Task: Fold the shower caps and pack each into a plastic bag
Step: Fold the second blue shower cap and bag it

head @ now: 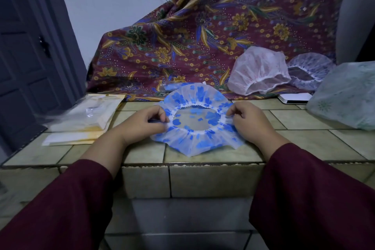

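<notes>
On the tiled bench (213, 156), both hands, left (142, 123) and right (250, 121), are pinching opposite sides of the blue-flowered shower cap's (195, 128) elastic rim, and should be keeping it flattened, drawing edges together evenly

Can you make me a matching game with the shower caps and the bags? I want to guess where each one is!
Things:
1. blue cap
2. pink cap
3. purple cap
4. bags

Places:
A. flat stack at the left of the counter
B. farthest right of the three caps
C. pinched by the left hand and right hand
D. at the back, between the other two caps

Pairs: 1-C, 2-D, 3-B, 4-A
</notes>
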